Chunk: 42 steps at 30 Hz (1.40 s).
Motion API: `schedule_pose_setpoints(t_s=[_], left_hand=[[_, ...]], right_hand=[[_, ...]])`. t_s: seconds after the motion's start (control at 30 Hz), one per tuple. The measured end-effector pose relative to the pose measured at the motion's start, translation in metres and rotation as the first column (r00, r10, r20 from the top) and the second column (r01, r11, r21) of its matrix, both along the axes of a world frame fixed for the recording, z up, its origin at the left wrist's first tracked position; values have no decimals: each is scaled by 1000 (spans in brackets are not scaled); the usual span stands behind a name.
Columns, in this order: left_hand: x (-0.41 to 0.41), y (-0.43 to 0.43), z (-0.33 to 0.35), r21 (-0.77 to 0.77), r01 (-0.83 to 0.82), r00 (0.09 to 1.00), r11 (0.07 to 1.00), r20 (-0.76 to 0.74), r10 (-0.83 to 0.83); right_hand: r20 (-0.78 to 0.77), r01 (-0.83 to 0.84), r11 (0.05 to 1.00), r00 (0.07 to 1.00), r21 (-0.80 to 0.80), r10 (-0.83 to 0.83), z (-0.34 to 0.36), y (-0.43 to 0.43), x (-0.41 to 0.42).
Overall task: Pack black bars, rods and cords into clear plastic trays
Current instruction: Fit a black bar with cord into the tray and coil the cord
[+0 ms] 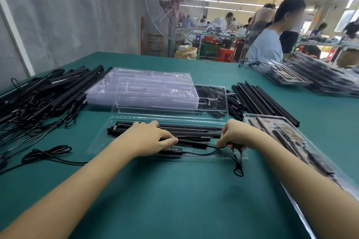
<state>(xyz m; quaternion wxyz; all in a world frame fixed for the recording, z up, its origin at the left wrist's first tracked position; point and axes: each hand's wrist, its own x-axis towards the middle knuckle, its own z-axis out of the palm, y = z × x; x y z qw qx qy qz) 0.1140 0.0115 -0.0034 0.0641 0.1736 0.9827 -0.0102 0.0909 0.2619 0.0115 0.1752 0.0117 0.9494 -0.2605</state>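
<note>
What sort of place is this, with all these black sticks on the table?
Most likely a factory packing floor. A stack of empty clear plastic trays and a heap of black bars and cords lie on a green work table, and other workers work at long benches behind.

Bare left hand [147, 137] and right hand [236, 135], bare forearms [77, 190]

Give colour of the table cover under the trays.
Plain teal-green table cover, no pattern; the head view shows it best.
</note>
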Motion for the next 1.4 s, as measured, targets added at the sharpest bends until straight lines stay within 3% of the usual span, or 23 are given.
schedule_pose_setpoints(t_s=[0.13, 0.23, 0.3, 0.4, 0.53, 0.63, 0.77, 0.9, 1.07, 1.23, 1.33, 1.4], left_hand=[[4, 2, 4, 39, -21, 1000, 999, 12, 21], [13, 14, 8, 73, 5, 969, 997, -247, 14], [26, 28, 13, 249, 95, 944, 964, -329, -8], [51, 56, 18, 540, 156, 984, 827, -160, -81], [67, 89, 10, 756, 137, 979, 640, -6, -203], [51, 94, 7, 859, 10, 975, 511, 105, -196], [22, 87, 6, 828, -135, 957, 544, 251, -145], [-5, 79, 7, 737, -168, 974, 654, 227, -6], [-19, 93, 11, 584, -9, 994, 812, 93, -56], [-24, 112, 18, 299, 173, 984, 938, -83, -156], [-27, 118, 19, 192, 233, 967, 953, -147, -207], [-29, 120, 19, 152, 253, 959, 955, -172, -226]], right_hand=[[-3, 25, 997, 1000, 67, -25, -1, -6, -2], [7, 46, 994, 999, 94, -47, 1, -9, -3], [32, 65, 992, 997, 111, -69, 3, -11, -3], [130, 86, 981, 985, 174, -109, 7, -15, -4], [242, 77, 969, 961, 234, -135, 12, -19, -4], [252, 95, 968, 955, 233, -154, 13, -17, -3], [192, 156, 983, 966, 98, -172, 9, -6, 1], [103, 202, 979, 975, -34, -198, 9, 0, 6], [-24, 70, 993, 997, 99, -68, 8, 5, 11], [-190, 46, 996, 980, -82, -61, 11, 21, 12], [-132, -117, 979, 987, -167, 96, 19, 27, 20], [-93, -211, 977, 974, -41, 206, 23, 26, 26]])
